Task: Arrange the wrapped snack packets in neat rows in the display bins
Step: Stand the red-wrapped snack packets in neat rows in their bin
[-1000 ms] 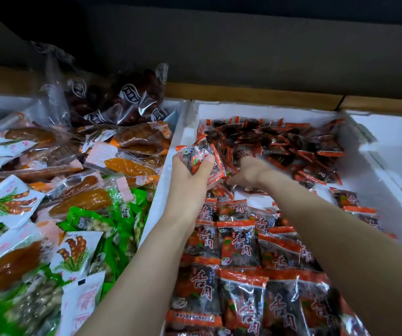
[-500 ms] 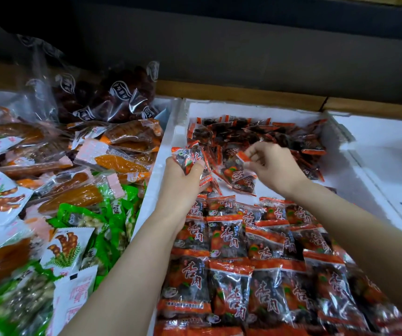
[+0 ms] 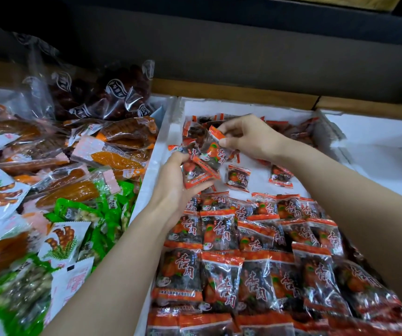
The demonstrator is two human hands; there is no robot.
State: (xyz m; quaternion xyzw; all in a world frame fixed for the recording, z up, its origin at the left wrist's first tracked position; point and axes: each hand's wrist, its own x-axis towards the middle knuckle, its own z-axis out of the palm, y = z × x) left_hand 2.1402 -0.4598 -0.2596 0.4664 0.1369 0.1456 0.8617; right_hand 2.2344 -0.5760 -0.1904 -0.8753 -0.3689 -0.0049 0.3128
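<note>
Change: a second ago the right hand [image 3: 250,139] was down in the loose pile [image 3: 299,129] at the back of the bin. It is now raised with one packet and has come closer to the left hand than half a second ago.
Left hand then and now: the left hand [image 3: 174,185] keeps the same bundle in much the same spot beside the bin's left wall.
Single packet [image 3: 215,147]: pinched at its top edge between the right thumb and forefinger. It hangs tilted, and its lower end overlaps the bundle.
Bundle of packets [image 3: 197,172]: a small stack of red-and-dark packets, gripped from below with the left fingers curled round it and the thumb on its near edge.
Hands: close together above the bare stretch of the white bin [image 3: 170,122], each clamped on its own packets.
Neat rows [image 3: 243,238]: laid flat and overlapping in the near half of the bin, under both forearms.
Two stray packets [image 3: 238,178]: lying on the bare floor between the rows and the pile, just right of the left hand.
Left bin [image 3: 112,163]: heaped with orange, green and white snack packs.
</note>
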